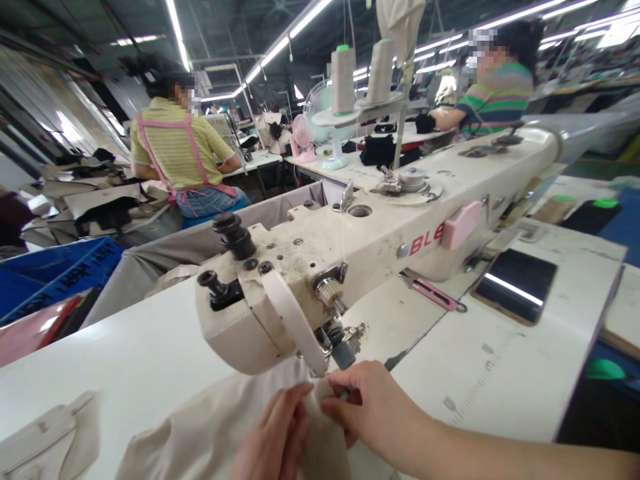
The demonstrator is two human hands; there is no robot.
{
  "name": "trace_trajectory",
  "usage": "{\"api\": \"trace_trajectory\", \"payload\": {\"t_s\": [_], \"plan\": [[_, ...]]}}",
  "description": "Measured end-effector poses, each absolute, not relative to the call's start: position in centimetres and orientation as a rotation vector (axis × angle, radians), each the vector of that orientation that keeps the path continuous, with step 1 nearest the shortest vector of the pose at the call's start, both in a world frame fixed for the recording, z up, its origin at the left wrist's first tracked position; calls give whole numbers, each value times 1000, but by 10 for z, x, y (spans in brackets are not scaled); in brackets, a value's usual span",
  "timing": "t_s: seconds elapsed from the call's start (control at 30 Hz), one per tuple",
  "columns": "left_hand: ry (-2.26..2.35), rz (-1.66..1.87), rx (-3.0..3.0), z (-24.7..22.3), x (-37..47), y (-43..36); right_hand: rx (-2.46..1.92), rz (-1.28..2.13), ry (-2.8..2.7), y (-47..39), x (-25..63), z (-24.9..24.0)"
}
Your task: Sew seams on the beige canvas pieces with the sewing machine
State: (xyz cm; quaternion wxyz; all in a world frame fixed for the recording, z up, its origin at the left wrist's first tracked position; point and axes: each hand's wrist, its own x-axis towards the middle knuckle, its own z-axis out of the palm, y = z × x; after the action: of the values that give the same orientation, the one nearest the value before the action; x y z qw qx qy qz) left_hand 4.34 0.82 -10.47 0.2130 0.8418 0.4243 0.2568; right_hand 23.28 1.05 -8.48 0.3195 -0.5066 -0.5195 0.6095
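Note:
A cream sewing machine (380,227) stretches across the white table (140,360), its needle end close to me. Beige fabric (200,433) lies on the table under the presser foot (343,350). My left hand (277,437) presses flat on the fabric just in front of the needle. My right hand (367,403) pinches the fabric's edge right beside the presser foot, fingers closed on the cloth. The needle itself is hidden behind the machine head.
Pink thread snips (433,293) and a dark phone (515,283) lie on the table to the right. Two thread cones (343,80) stand behind the machine. A blue crate (60,270) sits at left. Two people sit at other tables beyond.

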Motion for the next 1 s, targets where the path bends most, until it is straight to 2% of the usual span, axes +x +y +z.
{"api": "trace_trajectory", "payload": {"t_s": [0.13,0.3,0.37,0.53,0.67,0.8,1.0], "plan": [[1226,387,1722,-81,51,38,-1295,1631,-1364,14,231,-82],[1281,364,1596,-81,57,47,-1328,1558,-1437,9,231,-79],[1400,466,1680,-83,61,45,-1352,1362,-1572,3,233,-80],[1587,654,1854,-85,72,41,-1162,509,-2274,-5,240,-92],[1651,687,1923,-87,74,43,-1046,214,-2394,3,242,-104],[1707,722,1951,-91,73,47,-1025,148,-2478,13,245,-103],[1716,720,1991,-95,71,53,-1055,235,-2527,20,250,-88]]}}
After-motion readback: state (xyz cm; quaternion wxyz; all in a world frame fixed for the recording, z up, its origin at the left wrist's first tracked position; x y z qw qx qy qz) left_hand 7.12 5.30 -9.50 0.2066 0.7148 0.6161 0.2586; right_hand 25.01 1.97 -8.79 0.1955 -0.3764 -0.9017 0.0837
